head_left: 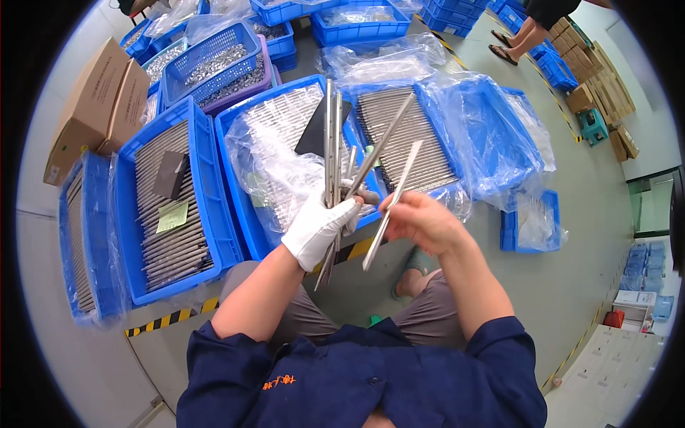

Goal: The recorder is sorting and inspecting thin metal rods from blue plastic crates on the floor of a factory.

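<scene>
My left hand (314,232), in a white glove, is closed around a bundle of long thin metal rods (333,146). Most of them stand upright, and one slants up to the right; their lower ends stick out below the glove. Close beside it, my bare right hand (426,222) pinches a single shiny metal rod (404,177), tilted and apart from the bundle. Both hands are above the near edge of a blue bin (230,160) holding plastic-wrapped rods and a dark flat piece (312,132). Behind the right hand, another bin holds a row of metal rods (410,143).
To the left, a blue bin (232,235) holds rods, a dark block (170,175) and a yellow-green note (173,216). Cardboard boxes (89,107) stand behind it. A plastic-lined blue bin (492,135) lies right. Baskets of small metal parts (214,64) are stacked at the back. Another person's legs (524,46) show far right.
</scene>
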A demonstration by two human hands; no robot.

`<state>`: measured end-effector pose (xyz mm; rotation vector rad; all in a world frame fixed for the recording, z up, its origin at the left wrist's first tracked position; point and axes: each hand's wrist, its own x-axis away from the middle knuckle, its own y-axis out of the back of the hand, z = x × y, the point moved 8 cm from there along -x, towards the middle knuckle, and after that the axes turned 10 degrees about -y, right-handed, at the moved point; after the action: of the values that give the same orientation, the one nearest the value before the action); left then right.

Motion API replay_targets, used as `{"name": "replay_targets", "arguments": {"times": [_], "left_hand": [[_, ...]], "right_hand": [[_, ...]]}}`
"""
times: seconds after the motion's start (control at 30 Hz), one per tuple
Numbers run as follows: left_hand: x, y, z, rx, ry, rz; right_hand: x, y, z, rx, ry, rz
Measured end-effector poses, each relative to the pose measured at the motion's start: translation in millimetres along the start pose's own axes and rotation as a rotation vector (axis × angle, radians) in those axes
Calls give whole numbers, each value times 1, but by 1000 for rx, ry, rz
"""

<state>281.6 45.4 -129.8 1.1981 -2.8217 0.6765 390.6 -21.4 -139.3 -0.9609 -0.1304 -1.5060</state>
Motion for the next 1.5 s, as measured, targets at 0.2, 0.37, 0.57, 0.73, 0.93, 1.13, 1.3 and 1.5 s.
{"name": "replay_targets", "arguments": {"times": [0.2,0.37,0.57,0.73,0.93,1.13,1.3,1.5], "left_hand": [[6,-12,0,14,92,72],[-3,-1,0,-11,-79,42],[-6,20,-2,64,-38,-69],[6,-1,-5,-302,20,142],[9,-17,1,-340,79,258],[11,-15,6,-337,99,246],[8,-21,16,-199,108,262],[9,-16,16,-29,147,125]], "right_hand": [[-9,-27,-42,39,-289,235],[2,-66,-88,250,-316,356],[20,-80,-73,766,-108,421],[25,36,54,-297,427,26],[51,43,70,-195,590,145],[54,44,66,35,526,-153],[14,1,12,72,316,-154],[10,13,18,75,425,-232]]}}
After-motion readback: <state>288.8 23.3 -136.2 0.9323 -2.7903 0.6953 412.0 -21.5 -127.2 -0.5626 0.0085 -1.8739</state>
